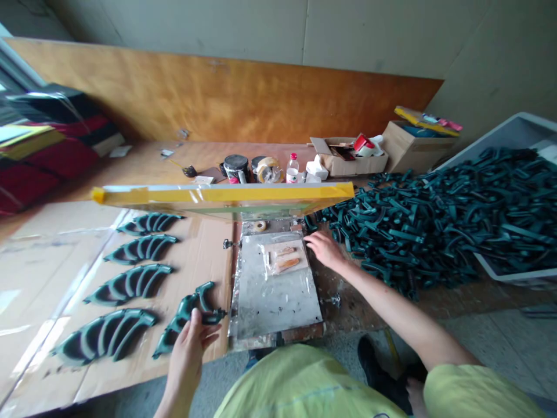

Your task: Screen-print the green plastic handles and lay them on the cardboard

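the left hand (188, 360) grips a dark green moulded plastic part (185, 313) between its fingers (204, 331), the part's long axis slanting up and right. the right hand (325, 249) lies open, fingers apart, just beside a metal plate (278, 307).

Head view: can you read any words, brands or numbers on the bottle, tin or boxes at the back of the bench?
None can be read. The label on the plastic bottle, the lid and side of the black tin and the items in the open cardboard box are too small or blurred.
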The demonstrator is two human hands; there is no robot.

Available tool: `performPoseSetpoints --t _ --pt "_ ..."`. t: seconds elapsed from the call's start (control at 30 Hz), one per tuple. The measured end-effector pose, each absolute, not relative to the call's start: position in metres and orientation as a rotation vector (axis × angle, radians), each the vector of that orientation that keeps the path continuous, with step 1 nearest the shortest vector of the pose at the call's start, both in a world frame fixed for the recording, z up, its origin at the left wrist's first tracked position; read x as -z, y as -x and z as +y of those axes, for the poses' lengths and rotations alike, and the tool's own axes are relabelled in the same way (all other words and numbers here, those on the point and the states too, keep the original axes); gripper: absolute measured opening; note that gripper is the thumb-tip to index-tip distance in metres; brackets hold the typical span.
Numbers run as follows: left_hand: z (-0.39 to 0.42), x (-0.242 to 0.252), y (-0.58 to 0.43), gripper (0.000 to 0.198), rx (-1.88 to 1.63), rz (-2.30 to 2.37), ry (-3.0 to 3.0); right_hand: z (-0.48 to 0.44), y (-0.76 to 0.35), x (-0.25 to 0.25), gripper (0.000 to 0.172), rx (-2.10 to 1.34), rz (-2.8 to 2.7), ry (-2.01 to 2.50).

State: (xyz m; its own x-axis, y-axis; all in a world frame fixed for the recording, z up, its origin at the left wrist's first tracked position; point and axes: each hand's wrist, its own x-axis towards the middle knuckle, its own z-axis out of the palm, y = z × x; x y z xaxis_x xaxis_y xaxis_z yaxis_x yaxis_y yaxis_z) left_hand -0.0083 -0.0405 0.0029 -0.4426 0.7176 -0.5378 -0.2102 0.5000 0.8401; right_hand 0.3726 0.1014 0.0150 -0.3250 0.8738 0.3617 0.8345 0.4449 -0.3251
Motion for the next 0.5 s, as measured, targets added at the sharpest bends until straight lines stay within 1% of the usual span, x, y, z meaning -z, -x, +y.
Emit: performPoseSetpoints --t 0.07,0.13,0.3,0.4,0.5 --pt "-0.055 0.012 0.030 0.033 -1.175 1.766 -0.258 0.124 -0.423 -0.016 0.025 -0.019 -2.158 1.681" --pt "-0.072 0.023 0.042 0.027 -1.203 1.815 -0.119 0.138 -0.461 -0.015 0.026 0.041 -2.148 1.842" --pt "-0.106 0.039 0.044 0.033 -1.212 1.951 0.064 0.155 -0.504 0.007 0.028 0.111 -2.216 1.968" --pt "-0.111 0.049 0.045 0.038 -1.231 2.016 0.123 0.163 -0.512 0.023 0.031 0.072 -2.301 1.927" --pt "-0.111 0.062 0.049 0.042 -1.234 2.065 0.137 0.167 -0.518 0.030 0.034 0.041 -2.357 1.905"
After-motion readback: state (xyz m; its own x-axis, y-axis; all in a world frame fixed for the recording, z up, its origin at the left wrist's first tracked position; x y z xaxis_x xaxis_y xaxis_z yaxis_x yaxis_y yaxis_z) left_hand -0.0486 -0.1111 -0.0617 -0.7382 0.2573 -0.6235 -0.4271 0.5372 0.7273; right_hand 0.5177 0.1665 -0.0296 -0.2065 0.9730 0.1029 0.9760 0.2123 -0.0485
